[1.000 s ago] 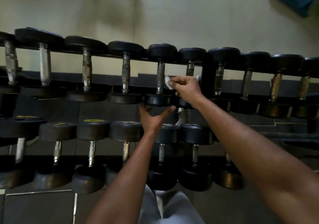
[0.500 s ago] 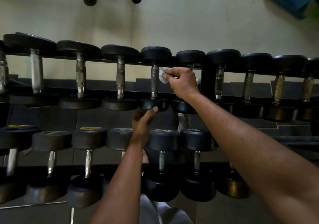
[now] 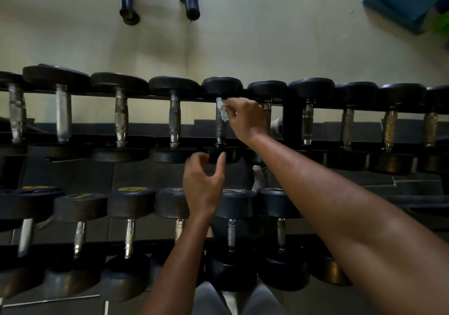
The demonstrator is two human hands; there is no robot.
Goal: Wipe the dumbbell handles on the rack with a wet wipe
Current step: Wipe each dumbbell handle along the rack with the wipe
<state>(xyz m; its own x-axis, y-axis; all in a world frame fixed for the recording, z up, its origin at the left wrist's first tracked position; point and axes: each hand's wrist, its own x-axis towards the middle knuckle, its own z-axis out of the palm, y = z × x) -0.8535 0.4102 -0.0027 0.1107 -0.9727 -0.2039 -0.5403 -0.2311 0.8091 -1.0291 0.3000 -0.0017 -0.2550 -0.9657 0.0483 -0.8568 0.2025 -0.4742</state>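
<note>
- Head view: my right hand (image 3: pixel 246 118) pinches the wet wipe (image 3: pixel 222 109) between thumb and fingers and presses it against the far end of one dumbbell handle (image 3: pixel 220 127) on the rack's upper tier (image 3: pixel 289 115), just under that dumbbell's far head.
- My left hand (image 3: pixel 202 181) hangs just before the near head (image 3: pixel 223 154) of the same dumbbell, fingers loosely curled and holding nothing; I cannot tell whether the fingertips touch the rubber.
- I judge the task to be mid-way on the upper tier: the wipe sits at the top of this handle, so the rest of its length towards the near head is yet to be rubbed.
- Nothing in this view shows plainly which handles are already clean. The handles towards the rack's left end (image 3: pixel 62 113) look pale and dull, those towards the right end (image 3: pixel 390 130) brownish, but that may be wear or light.
- The lower tier's handles (image 3: pixel 129 238) lie nearer me, and no hand is on them; I take them as still to do.
- The wipe is small and crumpled, so it may need refolding before many more handles.
</note>
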